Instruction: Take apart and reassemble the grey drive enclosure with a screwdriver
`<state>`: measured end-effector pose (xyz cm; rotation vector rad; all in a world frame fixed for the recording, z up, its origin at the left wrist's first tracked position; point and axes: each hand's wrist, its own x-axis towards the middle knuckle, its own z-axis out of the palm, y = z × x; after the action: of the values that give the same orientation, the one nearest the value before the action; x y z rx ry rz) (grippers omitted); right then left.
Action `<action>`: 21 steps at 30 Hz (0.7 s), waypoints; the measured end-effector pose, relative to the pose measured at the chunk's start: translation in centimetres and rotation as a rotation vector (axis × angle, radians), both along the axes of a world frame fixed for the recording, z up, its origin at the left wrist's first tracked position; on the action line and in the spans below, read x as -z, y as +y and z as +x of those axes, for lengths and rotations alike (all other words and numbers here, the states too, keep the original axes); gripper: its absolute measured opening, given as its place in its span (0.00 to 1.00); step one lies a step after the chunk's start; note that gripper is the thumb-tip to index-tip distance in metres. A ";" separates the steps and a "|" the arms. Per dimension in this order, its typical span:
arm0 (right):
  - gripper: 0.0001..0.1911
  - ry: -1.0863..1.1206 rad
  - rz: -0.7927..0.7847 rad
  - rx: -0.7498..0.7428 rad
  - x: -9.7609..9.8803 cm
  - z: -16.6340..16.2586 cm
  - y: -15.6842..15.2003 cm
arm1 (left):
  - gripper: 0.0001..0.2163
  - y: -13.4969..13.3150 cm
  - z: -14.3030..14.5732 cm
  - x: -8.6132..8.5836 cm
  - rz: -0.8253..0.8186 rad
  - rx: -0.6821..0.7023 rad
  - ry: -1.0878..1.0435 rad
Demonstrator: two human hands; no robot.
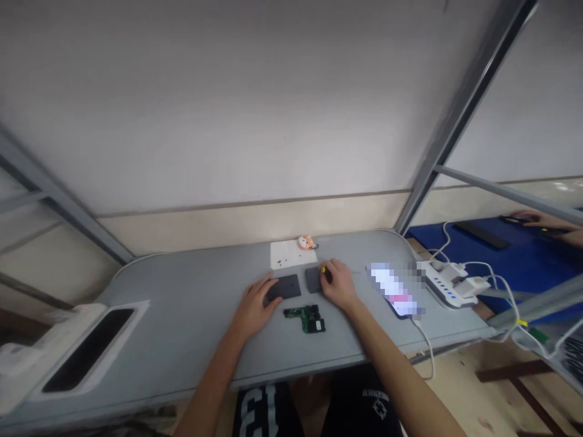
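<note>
My left hand point(257, 306) lies at the left end of a flat dark grey rectangular casing piece point(286, 287), thumb and fingers holding its edges on the table. My right hand point(337, 285) is closed around a small tool with a yellow end point(323, 269); most of the tool is hidden in the fingers. Under and beside that hand rests a second dark grey casing piece point(312, 280), partly covered. A green circuit board point(306, 319) with black parts and a white label lies in front of the two pieces, touched by neither hand.
Behind the pieces lies a white sheet point(291, 255) with several tiny dark bits and an orange-and-white trinket point(306, 243). To the right are a lit phone point(395, 291) on a cable and a power strip point(449, 285). A black slab point(91, 349) lies left. Another person's hand point(537, 218) shows far right.
</note>
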<state>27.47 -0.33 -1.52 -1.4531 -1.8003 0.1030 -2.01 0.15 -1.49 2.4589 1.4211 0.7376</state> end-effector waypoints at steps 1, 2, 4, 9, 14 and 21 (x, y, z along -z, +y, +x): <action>0.09 -0.002 -0.001 -0.004 0.0 0.0 0.0 | 0.20 0.0 0.0 0.1 0.001 -0.005 -0.006; 0.09 -0.002 -0.001 -0.006 0.0 0.0 0.0 | 0.21 0.1 -0.1 0.2 0.002 -0.012 -0.014; 0.09 -0.003 0.002 -0.003 0.1 0.0 0.1 | 0.22 0.2 -0.1 0.4 -0.001 -0.024 -0.028; 0.09 -0.010 0.005 0.012 0.0 0.1 0.0 | 0.24 0.4 -0.2 0.7 -0.010 -0.037 -0.060; 0.09 -0.022 -0.016 0.023 -0.1 0.2 0.0 | 0.25 0.3 -0.1 0.6 -0.014 -0.045 -0.086; 0.08 -0.014 0.005 0.046 -0.1 0.4 -0.1 | 0.26 0.3 -0.1 0.6 -0.044 -0.055 -0.095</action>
<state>27.82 -0.43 -1.44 -1.4940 -1.7757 0.0649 -2.09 0.45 -2.05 2.3285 1.4591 0.8140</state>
